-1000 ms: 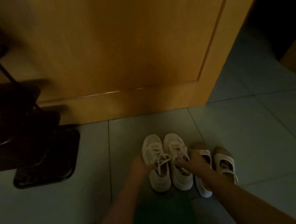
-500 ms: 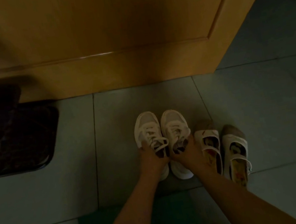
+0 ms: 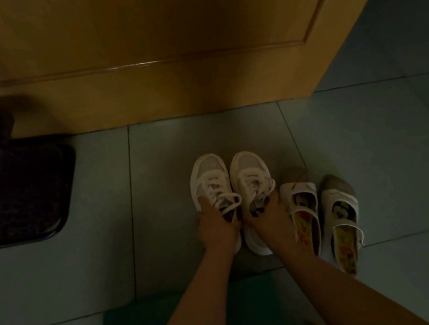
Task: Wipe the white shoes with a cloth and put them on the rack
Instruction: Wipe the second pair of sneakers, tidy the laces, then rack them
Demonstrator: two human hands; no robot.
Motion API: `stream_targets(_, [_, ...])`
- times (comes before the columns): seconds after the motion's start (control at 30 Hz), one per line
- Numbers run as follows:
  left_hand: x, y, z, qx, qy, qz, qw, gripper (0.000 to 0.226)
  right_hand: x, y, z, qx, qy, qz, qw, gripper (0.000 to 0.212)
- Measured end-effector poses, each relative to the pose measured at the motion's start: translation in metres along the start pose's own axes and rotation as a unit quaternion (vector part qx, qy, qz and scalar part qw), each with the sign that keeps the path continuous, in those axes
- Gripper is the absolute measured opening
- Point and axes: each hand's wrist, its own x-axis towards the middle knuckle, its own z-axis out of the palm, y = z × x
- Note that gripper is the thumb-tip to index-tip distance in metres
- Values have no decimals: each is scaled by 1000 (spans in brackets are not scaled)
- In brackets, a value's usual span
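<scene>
White shoes (image 3: 248, 168) stood side by side on the floor (image 3: 157, 199), toes pointing away from the fingers, toward a door (image 3: 161, 44). The left hand (image 3: 218, 226) gripped one at its opening and the right hand (image 3: 268, 219) gripped the other, fingers curled and clamped on the tongues. A loose lace (image 3: 231, 202) lay just beyond the left fingers; I think it could drag or snag during a lift. Slippers (image 3: 338, 207) just beside the right hand might be knocked, because the room was dark.

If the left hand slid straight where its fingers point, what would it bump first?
Likely the laces of the white lace-up sneaker the left hand holds; past it, tiled floor, then the wooden door.
</scene>
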Motion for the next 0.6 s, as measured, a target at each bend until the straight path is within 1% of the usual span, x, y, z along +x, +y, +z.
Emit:
stream_targets(0.1, [2,-2,0,27,11,1,1000,101,3,2,0,0,7,-2,1000,87])
stream_targets(0.17, [0,-3,0,45,17,5,999,93,4,3,5,6,30,-4,1000,84])
stream_targets(0.3, [-2,-5,-4,61,39,6,997,84,3,3,7,31,67,-14,997,74])
stream_targets(0.43, [0,-10,-8,33,60,6,998,73,3,3,4,62,91,-24,994,65])
stream_targets(0.53, [-2,-12,-10,9,79,14,997,66,2,2,4,99,96,-19,990,64])
stream_targets(0.6, [-2,-13,-11,-8,75,13,997,65,2,1,5,95,96,-14,991,64])
